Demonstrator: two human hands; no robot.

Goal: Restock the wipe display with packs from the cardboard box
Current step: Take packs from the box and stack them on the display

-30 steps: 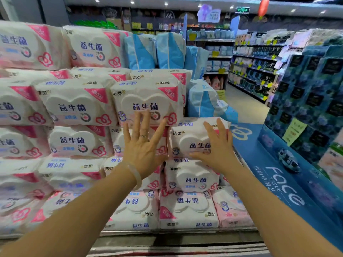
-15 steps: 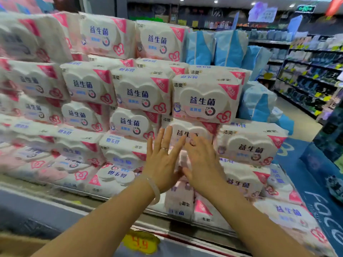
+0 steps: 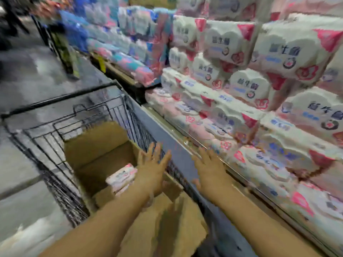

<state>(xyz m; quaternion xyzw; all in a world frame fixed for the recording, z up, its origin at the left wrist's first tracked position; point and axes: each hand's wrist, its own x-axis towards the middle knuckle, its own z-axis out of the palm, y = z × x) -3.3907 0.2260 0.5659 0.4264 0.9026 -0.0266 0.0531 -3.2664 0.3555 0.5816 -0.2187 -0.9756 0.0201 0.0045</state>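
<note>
The frame is motion-blurred. An open cardboard box sits inside a black wire cart at lower left. A white and pink wipe pack lies in the box. My left hand hovers over the box's right side, fingers spread, holding nothing. My right hand is open and empty over the display's front ledge. The wipe display of stacked white and pink packs fills the right side.
The display's blue-grey front ledge runs diagonally between cart and packs. More packaged goods are stacked further along on the left. Grey floor lies beyond the cart. A yellow price tag hangs on the far ledge.
Both hands have come off the stacked packs and moved down and left toward the box in the cart. My view has swung left and down from the display.
</note>
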